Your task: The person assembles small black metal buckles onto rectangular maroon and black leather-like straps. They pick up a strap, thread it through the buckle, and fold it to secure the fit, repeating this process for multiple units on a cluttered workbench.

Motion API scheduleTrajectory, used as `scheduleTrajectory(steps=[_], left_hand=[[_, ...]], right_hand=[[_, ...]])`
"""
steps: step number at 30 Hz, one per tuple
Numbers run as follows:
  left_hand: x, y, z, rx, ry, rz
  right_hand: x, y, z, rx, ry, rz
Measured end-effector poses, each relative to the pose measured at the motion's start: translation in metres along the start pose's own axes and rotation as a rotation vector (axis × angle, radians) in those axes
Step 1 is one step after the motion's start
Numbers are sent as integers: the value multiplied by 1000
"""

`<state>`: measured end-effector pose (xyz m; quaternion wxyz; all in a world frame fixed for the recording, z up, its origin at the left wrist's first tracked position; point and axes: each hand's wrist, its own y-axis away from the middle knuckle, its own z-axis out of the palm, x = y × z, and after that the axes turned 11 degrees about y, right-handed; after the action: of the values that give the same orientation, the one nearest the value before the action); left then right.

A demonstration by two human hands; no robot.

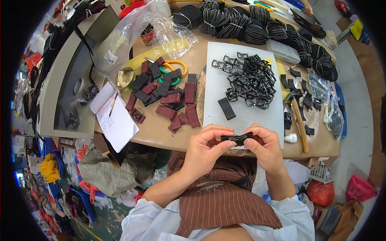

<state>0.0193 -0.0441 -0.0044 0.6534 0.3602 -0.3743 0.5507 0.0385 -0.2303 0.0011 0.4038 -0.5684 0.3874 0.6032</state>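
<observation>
Over the near edge of the white board (217, 86), my left hand (208, 145) and my right hand (263, 146) pinch a small black leather piece (236, 139) at its two ends. A shiny curved edge shows along its middle; whether a metal part sits there I cannot tell. Just beyond my hands lies a flat black leather piece (226, 109) on the board. Farther back, a heap of small black buckle frames (253, 80) covers much of the board.
Left of the board lie maroon leather pieces (190, 92), black ones and orange-and-green-handled scissors (181, 63). An open notebook (116, 116) with a pen rests at the table's left edge. A hammer (299, 124) lies at right. Bundled black cords (225, 22) line the back.
</observation>
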Motion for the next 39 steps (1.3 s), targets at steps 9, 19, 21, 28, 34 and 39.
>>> scheduleTrajectory(steps=[9,19,21,28,34,39], left_hand=[[1,-2,-15,-288,-279,280],[-12,1,-22,-129,362,-235],[-13,-1,-19,-98,445,-242],[-23,-1,6,-101,206,82],[-31,-37,1,-311,-192,92],[-4,-104,-2,-97,-993,495]], right_hand=[[-7,2,-5,-126,206,-121],[-16,1,10,-43,477,-290],[-14,4,9,-40,471,-301],[25,14,9,-4,-393,12],[19,10,-29,195,286,-215],[2,7,-114,723,636,-7]])
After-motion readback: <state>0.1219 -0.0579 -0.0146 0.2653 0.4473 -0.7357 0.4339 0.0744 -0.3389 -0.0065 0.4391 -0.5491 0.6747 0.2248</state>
